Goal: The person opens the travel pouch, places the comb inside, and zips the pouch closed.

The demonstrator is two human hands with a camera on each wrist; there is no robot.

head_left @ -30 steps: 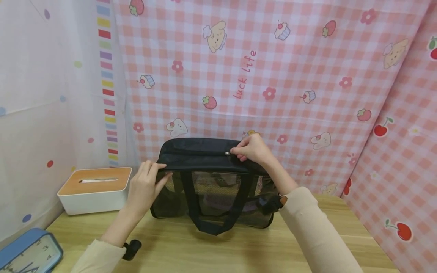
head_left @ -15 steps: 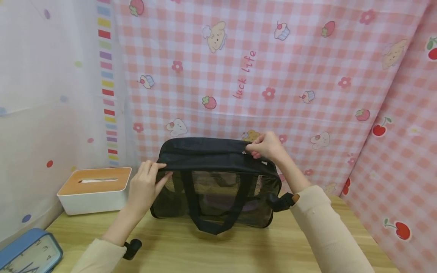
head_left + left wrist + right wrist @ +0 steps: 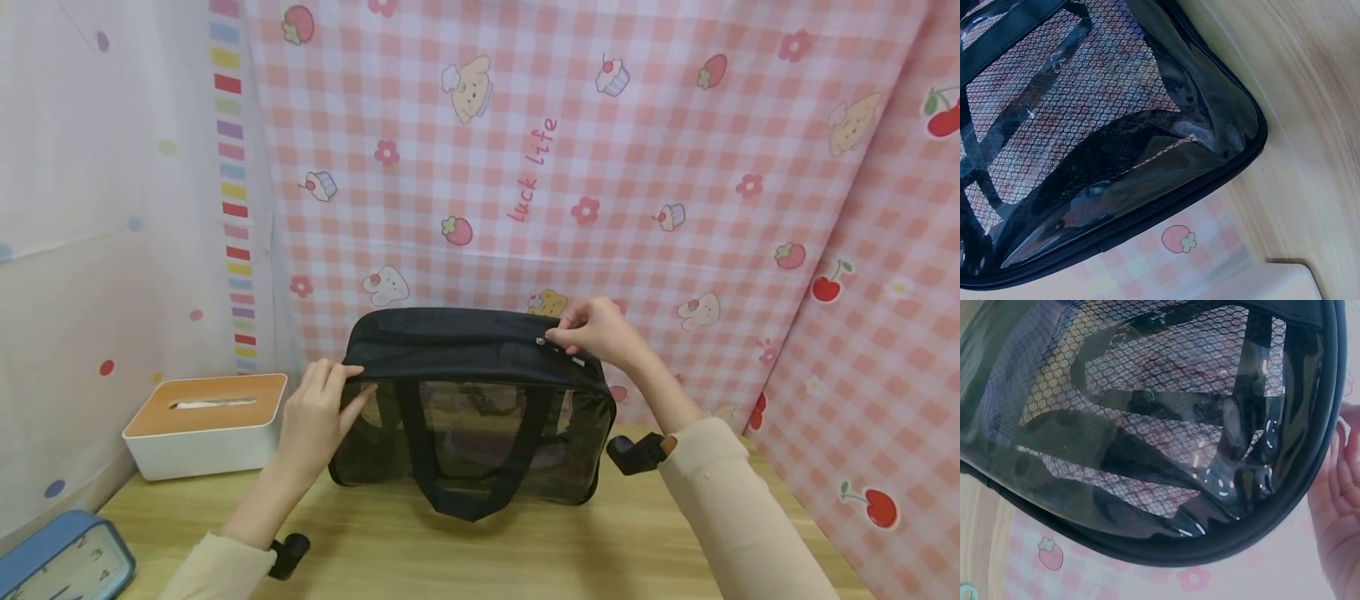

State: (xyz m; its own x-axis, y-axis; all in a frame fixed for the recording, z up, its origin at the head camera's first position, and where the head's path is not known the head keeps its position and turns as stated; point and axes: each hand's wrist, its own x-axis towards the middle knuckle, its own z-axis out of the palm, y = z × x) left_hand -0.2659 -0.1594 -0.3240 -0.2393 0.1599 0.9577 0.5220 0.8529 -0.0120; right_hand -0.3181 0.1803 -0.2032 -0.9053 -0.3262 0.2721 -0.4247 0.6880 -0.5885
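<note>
A black bag (image 3: 450,354) with clear front panels and a strap handle (image 3: 472,504) stands upright on the wooden table. My left hand (image 3: 311,417) grips its upper left corner, thumb in front and fingers on top. At the right end of the top, my right hand (image 3: 600,332) pinches the pull of a zipper slider (image 3: 542,341). Part of that hand (image 3: 1341,506) shows past the bag's edge in the right wrist view. Mesh (image 3: 1110,81) and something purple (image 3: 1022,375) show through the clear panel; what the purple thing is, I cannot tell.
A white tissue box (image 3: 206,450) with a wood-coloured lid stands left of the bag. A blue-framed clock (image 3: 71,558) lies at the near left. Pink checked cloth (image 3: 480,167) hangs close behind the bag and along the right side.
My right hand has moved to the right along the bag's top, and the zipper slider has travelled right with it. The left hand stays at the corner.
</note>
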